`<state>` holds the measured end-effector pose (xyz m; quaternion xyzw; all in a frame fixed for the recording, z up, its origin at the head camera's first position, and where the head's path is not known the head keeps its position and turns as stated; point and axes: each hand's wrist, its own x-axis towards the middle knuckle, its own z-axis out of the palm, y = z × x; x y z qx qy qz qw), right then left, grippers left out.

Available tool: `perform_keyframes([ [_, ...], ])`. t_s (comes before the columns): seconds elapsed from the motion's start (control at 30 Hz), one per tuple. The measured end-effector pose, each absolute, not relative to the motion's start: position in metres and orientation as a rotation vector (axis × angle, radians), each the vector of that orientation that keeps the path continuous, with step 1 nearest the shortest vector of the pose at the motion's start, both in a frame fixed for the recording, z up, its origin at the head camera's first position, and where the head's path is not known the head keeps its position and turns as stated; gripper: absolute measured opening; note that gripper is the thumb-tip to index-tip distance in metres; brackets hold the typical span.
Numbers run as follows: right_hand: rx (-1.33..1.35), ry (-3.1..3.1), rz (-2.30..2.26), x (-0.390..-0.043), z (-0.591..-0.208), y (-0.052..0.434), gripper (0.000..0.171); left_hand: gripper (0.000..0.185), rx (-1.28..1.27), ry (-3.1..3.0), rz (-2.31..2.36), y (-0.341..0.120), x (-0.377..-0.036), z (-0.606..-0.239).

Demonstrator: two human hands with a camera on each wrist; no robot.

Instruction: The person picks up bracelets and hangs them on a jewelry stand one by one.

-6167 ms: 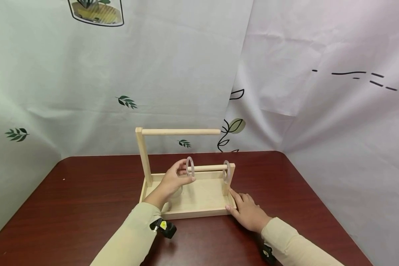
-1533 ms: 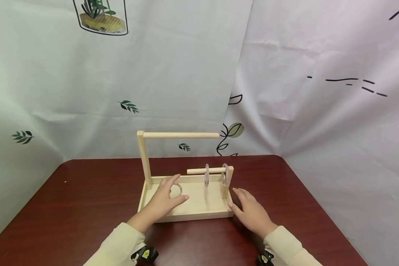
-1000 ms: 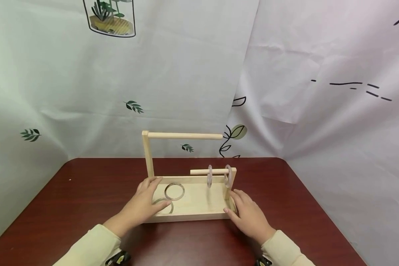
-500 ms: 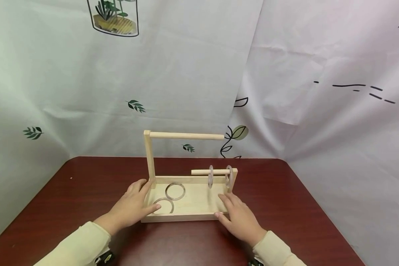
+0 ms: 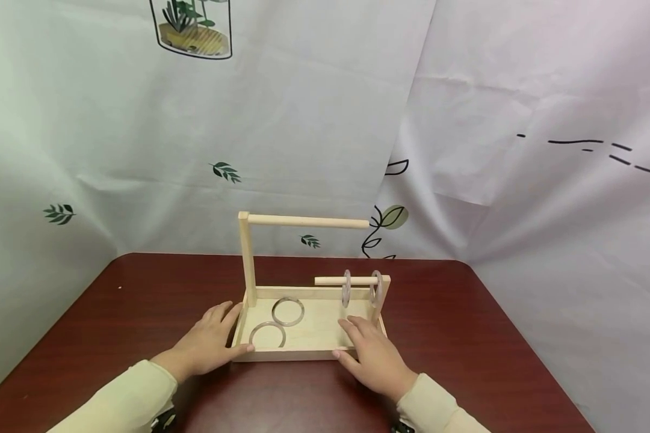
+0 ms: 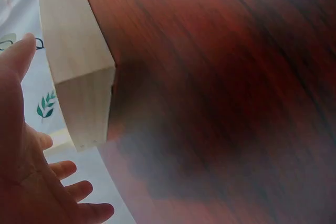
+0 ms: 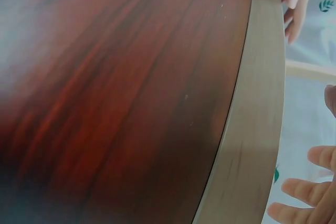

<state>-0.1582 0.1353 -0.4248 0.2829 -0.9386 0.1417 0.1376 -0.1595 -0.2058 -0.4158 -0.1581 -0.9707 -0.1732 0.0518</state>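
Observation:
A light wooden bracelet stand (image 5: 298, 356) has a shallow tray base and two bars. Two pale translucent bangles hang on its lower bar: one (image 5: 346, 289) partway along, the other (image 5: 376, 288) by the short post. Two more lie flat at the tray's left, a back bangle (image 5: 274, 312) and a front bangle (image 5: 267, 323). My left hand (image 5: 206, 343) is spread at the tray's front left corner, thumb at the rim. My right hand (image 5: 376, 361) reaches over the front right rim, fingers extended above the tray floor. Neither hand holds anything.
The upper bar (image 5: 309, 222) juts right from a tall post (image 5: 247, 258) and stays bare. A dark red wooden table (image 5: 157, 294) carries the stand. White printed cloth (image 5: 303, 120) hangs behind and at both sides.
My left hand let go of a bangle, which hangs on the lower bar, and drew back to the tray's left corner. My right hand slid left from the right end to the front rim.

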Motion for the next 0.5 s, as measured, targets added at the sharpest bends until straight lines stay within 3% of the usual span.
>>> perform_keyframes([
  [0.5, 0.88, -2.719, 0.381, -0.166, -0.407, 0.102, 0.056, 0.088, -0.47, -3.039, -0.55, -0.213, -0.161, -0.419],
])
